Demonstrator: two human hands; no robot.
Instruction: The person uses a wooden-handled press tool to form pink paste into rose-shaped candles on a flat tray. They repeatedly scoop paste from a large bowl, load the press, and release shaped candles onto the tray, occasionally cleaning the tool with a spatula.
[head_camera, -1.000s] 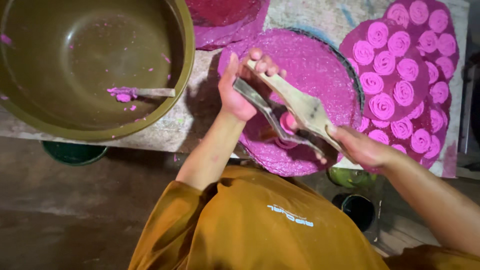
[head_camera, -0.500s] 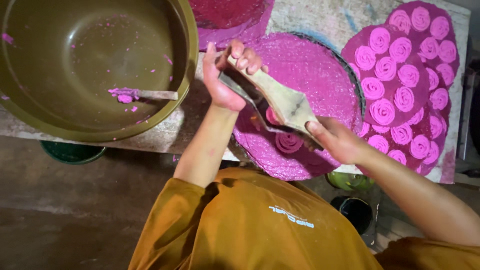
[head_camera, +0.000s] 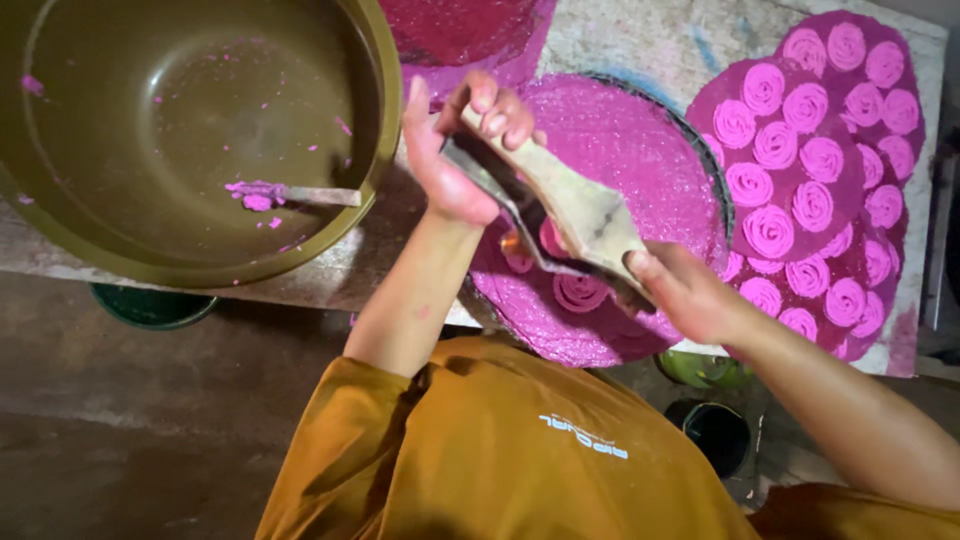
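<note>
My left hand (head_camera: 452, 150) grips the far end of a wooden press tool (head_camera: 580, 215) that has a dark metal strip along its underside. My right hand (head_camera: 682, 296) holds the tool's near end. The tool hangs tilted over a round tray (head_camera: 640, 150) coated in pink. A few pink coils (head_camera: 578, 292) lie on this tray under the tool. To the right, a second pink tray (head_camera: 800, 170) carries several pink coiled rosettes.
A large olive-green bowl (head_camera: 190, 130) stands at the left, smeared with pink bits, a spoon (head_camera: 305, 194) lying inside. Another pink tray (head_camera: 460, 30) shows at the top. Dark containers (head_camera: 712, 432) and a green one (head_camera: 150, 305) sit below the stone table edge.
Both hands have carried the tool up and to the left, toward the bowl's rim. The left hand's fingers have curled tighter around the far end.
</note>
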